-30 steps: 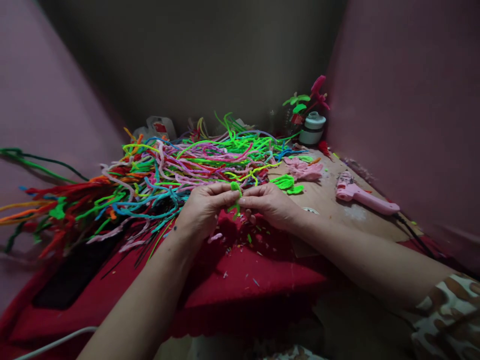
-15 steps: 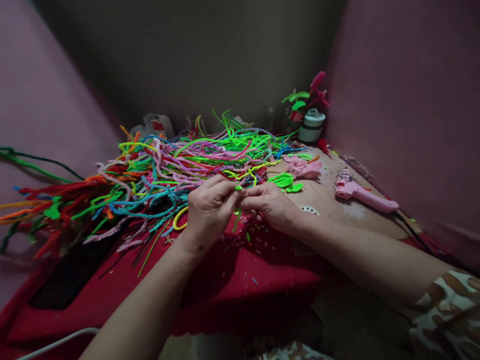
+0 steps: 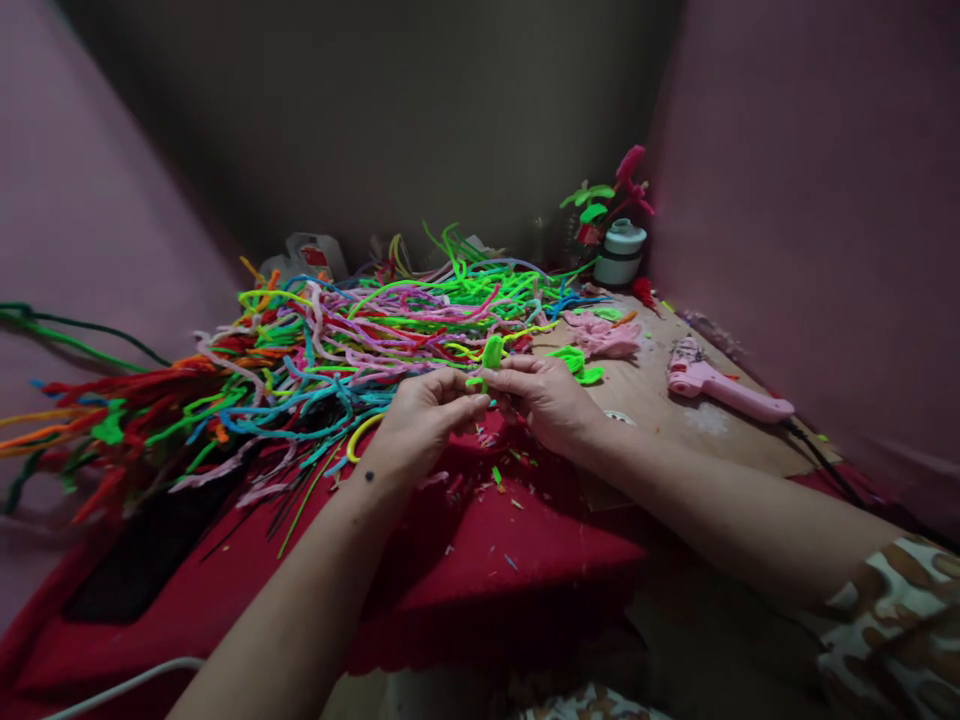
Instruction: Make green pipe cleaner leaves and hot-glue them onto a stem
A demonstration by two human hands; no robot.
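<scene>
Between my two hands is a bent piece of bright green pipe cleaner [image 3: 492,352], its looped part standing up above my fingertips. My left hand [image 3: 431,412] pinches its lower end from the left, thumb and forefinger closed. From the right, my right hand [image 3: 544,400] grips it close beside, fingers curled. Just past my right hand lie green pipe cleaner loops [image 3: 576,364] and a pink bundle of shaped pipe cleaners [image 3: 606,334]. Below the hands, small coloured clippings [image 3: 498,476] are scattered on the red cloth [image 3: 480,560].
A big heap of multicoloured pipe cleaners [image 3: 405,315] spreads across the left and back. A pink glue gun [image 3: 731,390] with a black cord lies on the brown board [image 3: 675,445]. At the back right stands a pale lidded jar [image 3: 620,252]. A black flat object [image 3: 142,550] lies front left.
The green piece now stands up visibly between my fingers, where before only a small bit showed. My left hand has turned and moved slightly lower and right.
</scene>
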